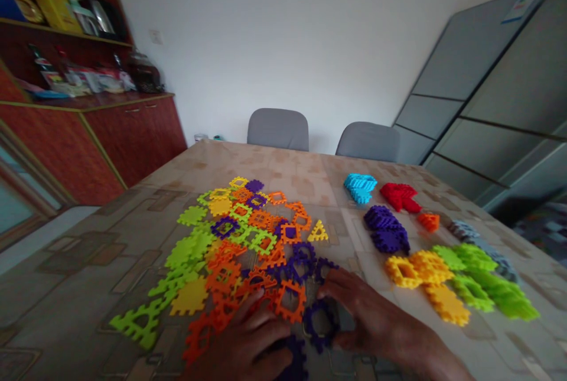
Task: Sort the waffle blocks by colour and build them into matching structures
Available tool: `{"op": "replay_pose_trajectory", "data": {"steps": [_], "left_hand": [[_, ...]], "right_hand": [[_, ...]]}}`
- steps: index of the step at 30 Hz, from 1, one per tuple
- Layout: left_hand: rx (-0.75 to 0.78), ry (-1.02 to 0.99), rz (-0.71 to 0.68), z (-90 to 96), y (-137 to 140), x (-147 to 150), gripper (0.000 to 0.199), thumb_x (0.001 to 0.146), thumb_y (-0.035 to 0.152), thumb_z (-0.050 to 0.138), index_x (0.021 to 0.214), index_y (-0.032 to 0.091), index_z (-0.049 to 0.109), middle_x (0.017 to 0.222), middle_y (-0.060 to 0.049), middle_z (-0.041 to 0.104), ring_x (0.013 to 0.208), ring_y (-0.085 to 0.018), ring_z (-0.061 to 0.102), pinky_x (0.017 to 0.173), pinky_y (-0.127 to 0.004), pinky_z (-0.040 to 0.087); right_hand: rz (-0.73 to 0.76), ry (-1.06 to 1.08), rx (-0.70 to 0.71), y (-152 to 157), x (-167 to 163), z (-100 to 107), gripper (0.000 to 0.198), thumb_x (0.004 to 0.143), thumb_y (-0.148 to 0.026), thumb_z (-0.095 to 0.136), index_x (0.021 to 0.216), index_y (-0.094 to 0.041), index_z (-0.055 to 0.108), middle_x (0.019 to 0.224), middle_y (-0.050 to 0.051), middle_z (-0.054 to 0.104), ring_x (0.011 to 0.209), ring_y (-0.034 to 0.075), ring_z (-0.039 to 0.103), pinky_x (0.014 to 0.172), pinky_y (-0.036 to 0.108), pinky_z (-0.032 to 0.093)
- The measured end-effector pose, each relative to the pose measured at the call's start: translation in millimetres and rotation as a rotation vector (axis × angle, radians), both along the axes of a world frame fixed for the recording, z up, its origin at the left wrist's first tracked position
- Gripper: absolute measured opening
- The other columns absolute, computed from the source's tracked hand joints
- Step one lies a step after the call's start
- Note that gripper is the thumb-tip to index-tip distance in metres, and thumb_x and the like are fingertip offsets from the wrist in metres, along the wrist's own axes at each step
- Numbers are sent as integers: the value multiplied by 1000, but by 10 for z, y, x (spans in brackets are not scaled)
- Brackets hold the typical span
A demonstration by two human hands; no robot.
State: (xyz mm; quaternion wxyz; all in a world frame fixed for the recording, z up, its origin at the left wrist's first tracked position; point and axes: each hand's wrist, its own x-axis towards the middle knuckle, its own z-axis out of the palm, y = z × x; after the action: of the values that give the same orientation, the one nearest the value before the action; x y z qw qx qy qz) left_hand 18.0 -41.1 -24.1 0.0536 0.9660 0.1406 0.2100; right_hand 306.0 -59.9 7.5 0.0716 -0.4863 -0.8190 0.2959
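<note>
A loose pile of flat plastic interlocking pieces with toothed edges covers the table before me, with orange frames (224, 274), lime pieces (190, 248) and yellow squares (189, 297) among them. My left hand (254, 339) is at the pile's near edge, its fingers curled over a purple toothed piece (296, 360); its thumb is hidden. My right hand (361, 313) has thumb and fingers apart around a purple ring-shaped piece (319, 325) lying on the table. Its fingertips are near another purple frame (325, 269). An orange square frame (291, 300) lies between the hands.
Pieces are grouped by colour on the right: light blue (360, 187), red (400, 196), purple (386, 230), small orange (428, 222), yellow-orange (427, 269), lime (500, 292) and grey (482, 245). Two grey chairs (277, 128) stand beyond the patterned tablecloth (110, 245).
</note>
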Motion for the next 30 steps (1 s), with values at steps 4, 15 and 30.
{"op": "replay_pose_trajectory", "data": {"steps": [4, 15, 30], "left_hand": [[-26, 87, 65, 2, 20, 26, 41, 89, 40, 73, 124, 23, 59, 119, -5, 70, 109, -24, 64, 118, -45, 34], [195, -58, 171, -8, 8, -96, 57, 96, 60, 56, 136, 19, 54, 127, -2, 69, 120, -21, 57, 126, -33, 4], [155, 13, 72, -69, 34, -71, 40, 95, 44, 64, 128, 22, 60, 124, -3, 69, 121, -23, 57, 126, -41, 10]], "right_hand": [[-5, -39, -11, 5, -10, 31, 65, 72, -22, 81, 133, -21, 58, 145, 13, 52, 138, 32, 42, 115, 50, 33], [8, -39, 20, 14, 15, 60, 66, 68, -29, 87, 128, -25, 59, 130, 8, 58, 123, 30, 51, 104, 42, 41], [3, -28, 63, -18, -65, 49, 54, 72, -25, 82, 121, -22, 60, 127, 8, 60, 120, 29, 52, 101, 41, 41]]}}
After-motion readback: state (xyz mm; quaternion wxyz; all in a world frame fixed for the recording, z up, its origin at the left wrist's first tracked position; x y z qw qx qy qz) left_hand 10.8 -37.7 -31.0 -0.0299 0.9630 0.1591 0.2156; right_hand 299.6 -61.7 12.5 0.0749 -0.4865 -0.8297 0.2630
